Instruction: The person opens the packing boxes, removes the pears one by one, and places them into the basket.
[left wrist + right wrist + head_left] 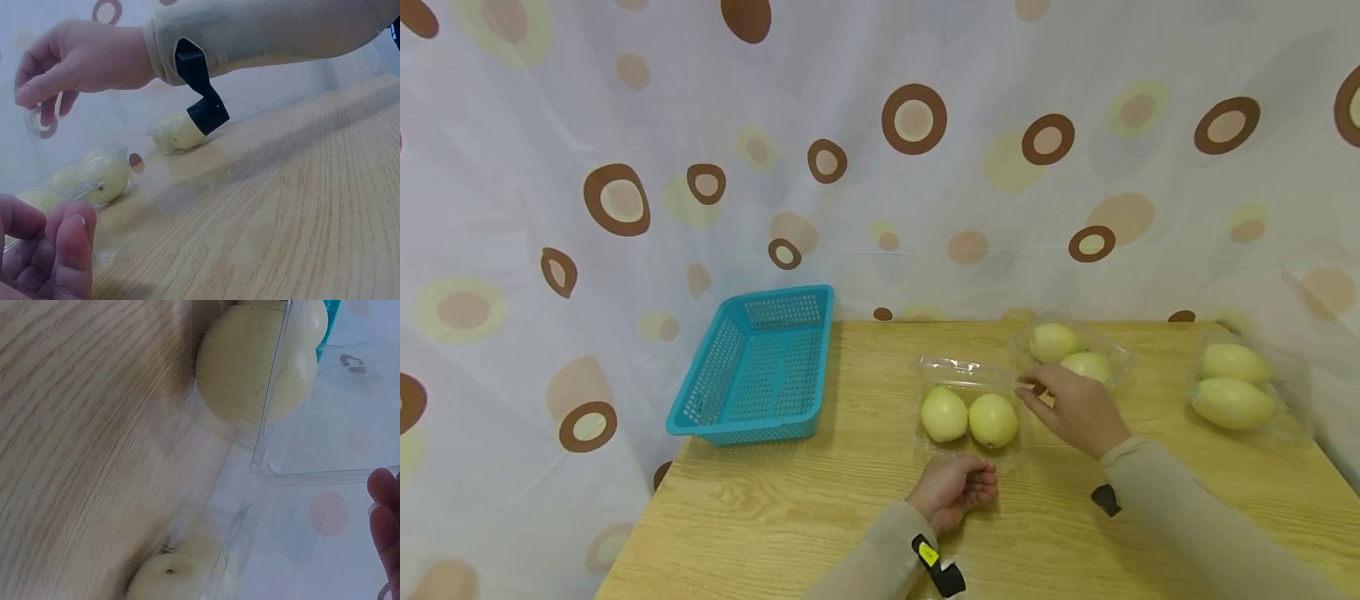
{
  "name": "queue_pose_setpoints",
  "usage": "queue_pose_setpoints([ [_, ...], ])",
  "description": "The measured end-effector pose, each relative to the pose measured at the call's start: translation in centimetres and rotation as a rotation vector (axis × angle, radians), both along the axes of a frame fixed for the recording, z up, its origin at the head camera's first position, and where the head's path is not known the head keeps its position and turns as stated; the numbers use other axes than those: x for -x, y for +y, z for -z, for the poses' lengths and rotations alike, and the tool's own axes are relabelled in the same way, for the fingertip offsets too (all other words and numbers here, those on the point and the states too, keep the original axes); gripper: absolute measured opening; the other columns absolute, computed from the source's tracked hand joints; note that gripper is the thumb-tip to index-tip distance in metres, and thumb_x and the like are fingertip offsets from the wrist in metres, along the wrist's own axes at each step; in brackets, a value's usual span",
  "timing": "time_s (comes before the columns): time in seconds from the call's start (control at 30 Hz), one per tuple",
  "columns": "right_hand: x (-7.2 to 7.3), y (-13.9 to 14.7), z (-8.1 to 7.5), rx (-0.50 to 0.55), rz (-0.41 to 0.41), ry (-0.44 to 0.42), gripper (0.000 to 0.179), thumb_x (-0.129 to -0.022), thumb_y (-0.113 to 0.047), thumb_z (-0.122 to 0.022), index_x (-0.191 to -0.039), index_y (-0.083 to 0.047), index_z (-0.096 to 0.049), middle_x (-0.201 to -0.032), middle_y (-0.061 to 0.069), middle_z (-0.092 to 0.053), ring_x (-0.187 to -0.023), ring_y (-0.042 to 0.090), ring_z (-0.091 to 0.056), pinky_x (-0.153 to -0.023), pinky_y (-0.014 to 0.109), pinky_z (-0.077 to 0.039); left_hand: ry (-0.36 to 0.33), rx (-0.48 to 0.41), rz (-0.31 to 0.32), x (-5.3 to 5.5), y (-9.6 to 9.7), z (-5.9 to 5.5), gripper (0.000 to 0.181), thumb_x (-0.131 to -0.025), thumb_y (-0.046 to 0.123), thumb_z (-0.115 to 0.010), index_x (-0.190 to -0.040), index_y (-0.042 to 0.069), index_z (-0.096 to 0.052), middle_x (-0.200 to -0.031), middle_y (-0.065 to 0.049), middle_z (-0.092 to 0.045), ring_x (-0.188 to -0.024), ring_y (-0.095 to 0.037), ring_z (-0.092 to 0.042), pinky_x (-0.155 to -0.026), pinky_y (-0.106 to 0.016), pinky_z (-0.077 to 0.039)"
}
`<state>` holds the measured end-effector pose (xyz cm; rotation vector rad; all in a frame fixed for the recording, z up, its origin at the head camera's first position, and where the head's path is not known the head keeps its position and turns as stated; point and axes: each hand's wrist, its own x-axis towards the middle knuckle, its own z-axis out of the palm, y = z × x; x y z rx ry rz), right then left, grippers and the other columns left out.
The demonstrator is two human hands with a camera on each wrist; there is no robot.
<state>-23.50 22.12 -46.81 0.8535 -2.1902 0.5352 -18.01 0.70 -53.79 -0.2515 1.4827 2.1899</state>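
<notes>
A white curtain (pixel 850 200) with brown, peach and yellow-green round shapes hangs behind a wood-grain table (pixel 865 517). On the table's left side, near the curtain, sits a turquoise basket (pixel 820 367) with lattice walls and floor. A person's two arms, in beige sleeves (pixel 1195 508), reach in from the lower edge. Right of the basket are three clear plastic boxes. The front box (pixel 967 398) lies near the table's middle; the back box (pixel 1116 354) is behind it to the right; the right box (pixel 1288 408) is near the table's right edge.

The front box's clear lid (pixel 962 371) is raised along its far side. The right hand (pixel 1075 406) pinches the lid's edge near a corner, thumb and fingers close together. The left hand (pixel 955 490) is just in front of the same box, fingers bent inward; I cannot tell whether it grasps the rim.

Each box contains two pale yellow-green fruits (pixel 993 421). In the front box, the pair sits side by side, touching or nearly so. A black strap (pixel 951 577) is at the left wrist, bearing a small yellow tag (pixel 928 553).
</notes>
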Motion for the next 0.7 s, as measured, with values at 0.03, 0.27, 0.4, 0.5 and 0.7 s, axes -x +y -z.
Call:
queue_pose_setpoints([
  [0.03,0.1,0.0,0.1,0.027,0.013,-0.028,0.022,-0.086,-0.023,-0.073,-0.098,-0.007,-0.066,-0.085,0.003,-0.069,-0.066,0.013,-0.066,-0.051,0.031,-0.052,0.002,-0.001,-0.001,0.0,0.0,0.0,0.016,-0.085,0.006,-0.061,-0.087,-0.006,-0.07,-0.068,-0.006,-0.066,-0.058,-0.013,-0.064,-0.055,-0.023,-0.053],
  [0.27,0.6,-0.3,0.8,0.201,0.128,-0.267,0.02,-0.089,-0.019,-0.071,-0.103,-0.007,-0.063,-0.09,0.006,-0.068,-0.07,0.019,-0.068,-0.058,0.036,-0.056,0.015,-0.006,-0.009,0.0,0.0,0.1,0.015,-0.085,0.006,-0.061,-0.086,-0.006,-0.07,-0.067,-0.006,-0.066,-0.058,-0.013,-0.064,-0.054,-0.023,-0.053],
  [0.4,0.9,-0.3,1.8,0.26,0.159,-0.444,0.021,-0.095,-0.023,-0.063,-0.108,-0.007,-0.063,-0.099,0.011,-0.068,-0.078,0.026,-0.068,-0.064,0.042,-0.056,0.012,0.002,-0.014,-0.1,0.1,0.0,0.014,-0.085,0.007,-0.061,-0.084,-0.005,-0.07,-0.067,-0.006,-0.065,-0.058,-0.013,-0.063,-0.054,-0.022,-0.052],
  [0.5,1.2,-0.3,2.5,0.288,0.171,-0.53,0.024,-0.095,-0.022,-0.062,-0.112,-0.006,-0.062,-0.105,0.013,-0.066,-0.083,0.028,-0.067,-0.068,0.045,-0.056,0.01,0.01,-0.015,-0.2,0.1,-0.2,0.014,-0.085,0.007,-0.061,-0.084,-0.004,-0.069,-0.068,-0.006,-0.065,-0.058,-0.012,-0.063,-0.054,-0.021,-0.051],
  [0.7,1.6,-0.4,3.7,0.359,0.154,-0.655,0.037,-0.096,-0.021,-0.06,-0.128,-0.003,-0.055,-0.12,0.016,-0.06,-0.096,0.029,-0.062,-0.076,0.045,-0.054,0.002,0.005,-0.014,-0.3,0.1,-0.2,0.014,-0.086,0.008,-0.061,-0.085,-0.004,-0.069,-0.068,-0.006,-0.065,-0.059,-0.012,-0.063,-0.055,-0.021,-0.052],
])
